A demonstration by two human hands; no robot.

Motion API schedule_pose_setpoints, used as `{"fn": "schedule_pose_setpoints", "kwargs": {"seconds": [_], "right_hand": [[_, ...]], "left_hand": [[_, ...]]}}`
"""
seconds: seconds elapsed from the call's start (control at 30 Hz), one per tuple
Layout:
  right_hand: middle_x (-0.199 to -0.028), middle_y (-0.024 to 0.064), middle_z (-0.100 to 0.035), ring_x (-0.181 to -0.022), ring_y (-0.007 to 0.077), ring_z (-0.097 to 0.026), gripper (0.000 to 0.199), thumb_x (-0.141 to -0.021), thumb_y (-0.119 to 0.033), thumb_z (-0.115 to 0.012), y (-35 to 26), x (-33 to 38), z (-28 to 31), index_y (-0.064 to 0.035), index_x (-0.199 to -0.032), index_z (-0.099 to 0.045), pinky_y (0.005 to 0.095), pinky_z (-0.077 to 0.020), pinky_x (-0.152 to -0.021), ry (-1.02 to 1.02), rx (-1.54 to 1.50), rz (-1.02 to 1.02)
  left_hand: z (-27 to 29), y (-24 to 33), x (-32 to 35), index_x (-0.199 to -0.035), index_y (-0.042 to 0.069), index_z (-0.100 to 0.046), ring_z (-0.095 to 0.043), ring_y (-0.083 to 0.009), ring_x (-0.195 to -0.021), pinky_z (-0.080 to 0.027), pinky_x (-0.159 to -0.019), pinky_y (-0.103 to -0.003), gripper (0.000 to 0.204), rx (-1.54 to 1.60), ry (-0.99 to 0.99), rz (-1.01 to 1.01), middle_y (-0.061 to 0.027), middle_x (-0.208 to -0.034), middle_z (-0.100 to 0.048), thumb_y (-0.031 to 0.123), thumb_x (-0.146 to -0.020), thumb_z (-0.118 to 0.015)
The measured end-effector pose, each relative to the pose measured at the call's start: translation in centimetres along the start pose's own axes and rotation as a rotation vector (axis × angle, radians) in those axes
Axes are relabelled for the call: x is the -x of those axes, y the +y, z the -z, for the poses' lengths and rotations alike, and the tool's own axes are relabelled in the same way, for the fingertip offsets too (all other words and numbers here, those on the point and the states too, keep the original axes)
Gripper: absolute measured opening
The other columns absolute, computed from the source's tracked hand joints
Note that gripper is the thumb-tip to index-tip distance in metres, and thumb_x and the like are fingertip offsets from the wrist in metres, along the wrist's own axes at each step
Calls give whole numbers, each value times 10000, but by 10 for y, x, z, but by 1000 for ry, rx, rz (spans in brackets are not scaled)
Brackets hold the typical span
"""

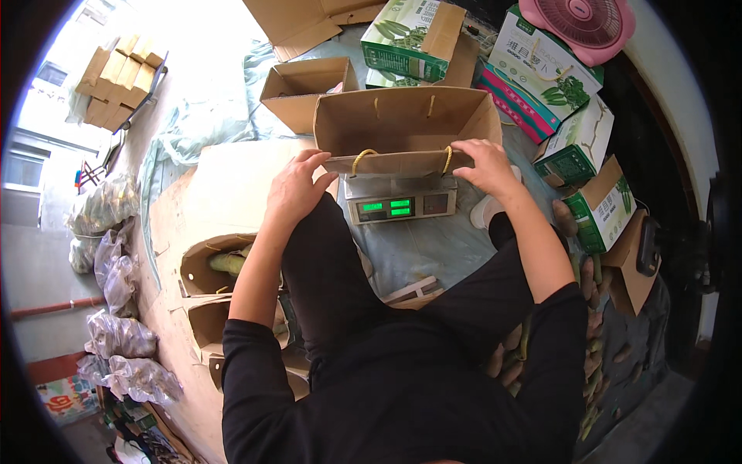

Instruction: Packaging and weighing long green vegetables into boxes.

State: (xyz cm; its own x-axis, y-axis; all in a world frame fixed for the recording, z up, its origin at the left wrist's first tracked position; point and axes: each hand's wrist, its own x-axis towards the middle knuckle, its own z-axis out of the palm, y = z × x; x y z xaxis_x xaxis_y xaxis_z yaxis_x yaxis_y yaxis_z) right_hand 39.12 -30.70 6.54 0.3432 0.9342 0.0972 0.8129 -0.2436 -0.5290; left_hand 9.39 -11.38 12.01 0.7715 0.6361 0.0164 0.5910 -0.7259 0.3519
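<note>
An open-topped cardboard box [406, 162] with yellow rope handles stands on an electronic scale [403, 207] in front of me. The scale's green display is lit. My left hand [296, 185] grips the near left corner of the box's rim, thumb on my side and fingers over the edge. At the near right corner my right hand [491, 170] pinches the rim, its fingers close to a rope handle [447, 159]. The box's visible inside wall is bare brown; the bottom is hidden behind the near wall.
Below my left forearm lie open cartons [207, 265], one holding pale green vegetables [229, 263]. Printed green-and-white boxes [546, 66] and a pink fan [581, 23] stand at the right. Long root vegetables [591, 348] lie beside my right arm. Plastic bags [120, 334] line the left.
</note>
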Motion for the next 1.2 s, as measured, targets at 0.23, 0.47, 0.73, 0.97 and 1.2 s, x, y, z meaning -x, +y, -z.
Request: {"fn": "schedule_pose_setpoints", "kwargs": {"seconds": [0.23,0.47,0.73,0.97,1.2], "right_hand": [[-857,31,-649,-889,231,-603,148,-750,-111,-652,21,-5,-18,-136,-892,-686,403,-409,-823,83,75,18],[-838,19,-653,-887,206,-610,110,-745,-137,-652,29,2,-16,-141,-851,-680,392,-375,-838,105,40,99],[-864,56,-667,-914,251,-629,161,-725,-230,-668,22,1,-19,-177,-874,-696,421,-472,-775,37,42,32],[-860,66,-691,-788,187,-651,256,-746,-229,-667,8,24,81,-99,-966,-683,311,-501,-708,213,-408,-19],[-993,78,-669,-937,157,-623,279,-841,-187,-630,105,158,114,-47,-1082,-635,286,-487,-825,303,-266,-317]], "left_hand": [[-2,5,0,-1145,107,-615,-559,-258,-1075,-460,-884,-371,357,-10,37,9,-69,-1162,-591,311,-851,-610],[-3,3,0,-1136,94,-617,-577,-292,-1037,-460,-866,-368,339,-2,73,-41,-111,-1127,-602,255,-838,-628],[-10,4,-2,-1125,99,-627,-556,-288,-1060,-448,-887,-375,342,13,91,-62,-106,-1119,-602,254,-821,-650],[-16,-3,-7,-1127,81,-629,-589,-294,-1002,-461,-810,-358,327,-9,48,-75,-126,-1116,-608,250,-848,-625],[-28,-14,-16,-1186,133,-601,-597,-261,-986,-476,-748,-346,339,-88,21,-140,-78,-1156,-591,293,-888,-589]]}}
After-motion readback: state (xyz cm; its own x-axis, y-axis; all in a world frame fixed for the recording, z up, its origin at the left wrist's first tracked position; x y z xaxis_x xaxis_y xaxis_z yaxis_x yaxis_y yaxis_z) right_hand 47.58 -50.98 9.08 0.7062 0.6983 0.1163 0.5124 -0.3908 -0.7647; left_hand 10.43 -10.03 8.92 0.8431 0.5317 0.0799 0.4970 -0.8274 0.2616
